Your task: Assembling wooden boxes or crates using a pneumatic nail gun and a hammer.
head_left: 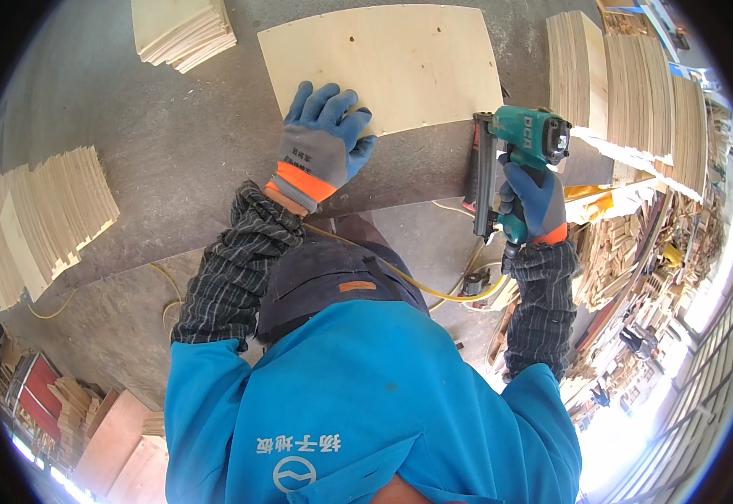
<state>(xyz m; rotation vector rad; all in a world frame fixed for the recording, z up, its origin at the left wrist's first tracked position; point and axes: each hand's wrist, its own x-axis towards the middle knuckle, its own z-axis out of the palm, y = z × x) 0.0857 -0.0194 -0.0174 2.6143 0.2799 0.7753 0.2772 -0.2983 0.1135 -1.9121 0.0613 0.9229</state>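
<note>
A pale plywood panel (391,67) with a few dark knots lies flat on the dark worktable (190,151). My left hand (324,134), in a grey and blue glove with an orange cuff, rests at the panel's near left corner with its fingers spread. Wrapped round the grip of a green pneumatic stapler (524,134) is my gloved right hand (534,197). The stapler stands upright beside the panel's near right corner, its long dark magazine on the left. A yellow air hose (459,296) curves from the tool's bottom across my waist.
Stacked wood strips (47,218) sit at the table's left, with another stack (183,32) at the far left. Tall stacks of thin boards (635,92) stand on the right. Wood scraps (627,252) pile up beyond my right arm. More hose (165,281) trails over the floor.
</note>
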